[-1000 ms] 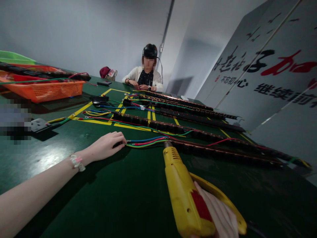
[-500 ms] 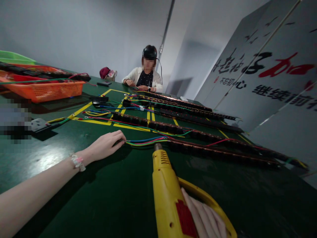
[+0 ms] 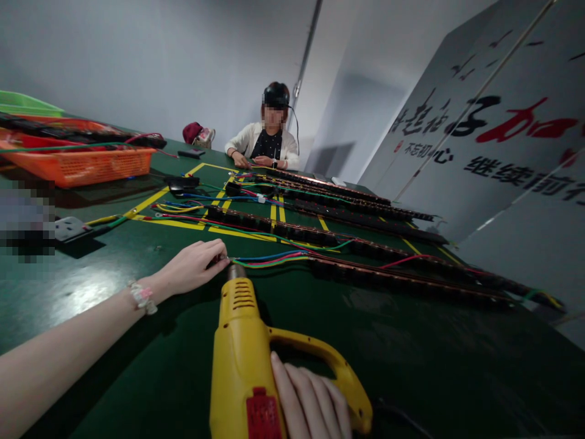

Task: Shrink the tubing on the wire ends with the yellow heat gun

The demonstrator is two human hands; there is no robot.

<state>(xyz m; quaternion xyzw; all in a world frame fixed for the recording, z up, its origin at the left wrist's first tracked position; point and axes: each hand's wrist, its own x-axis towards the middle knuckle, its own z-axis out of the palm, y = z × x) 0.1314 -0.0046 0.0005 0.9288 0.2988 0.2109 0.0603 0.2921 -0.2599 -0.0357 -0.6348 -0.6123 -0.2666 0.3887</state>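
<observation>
My left hand [image 3: 201,263] is closed, pinching the ends of several coloured wires [image 3: 269,260], blue, red and green-yellow. These run right into a long dark wiring harness [image 3: 402,278] with copper-coloured strands along it. My right hand [image 3: 313,399] grips a yellow heat gun [image 3: 244,360] with a red patch on its body. The gun's metal nozzle [image 3: 236,271] points away from me, right by the wire ends and my left fingertips. Whether nozzle and wires touch I cannot tell.
More dark harnesses [image 3: 311,235] lie across the green table [image 3: 159,378] beyond the wires. An orange basket [image 3: 105,167] with harnesses in it stands at the left, near a white socket block [image 3: 70,228]. Across the table sits a person [image 3: 269,140], hands on the tabletop.
The heat gun in my right hand has swung left along the wires, from near the harness end to beside my left fingertips. My left hand has barely shifted and still holds the wires.
</observation>
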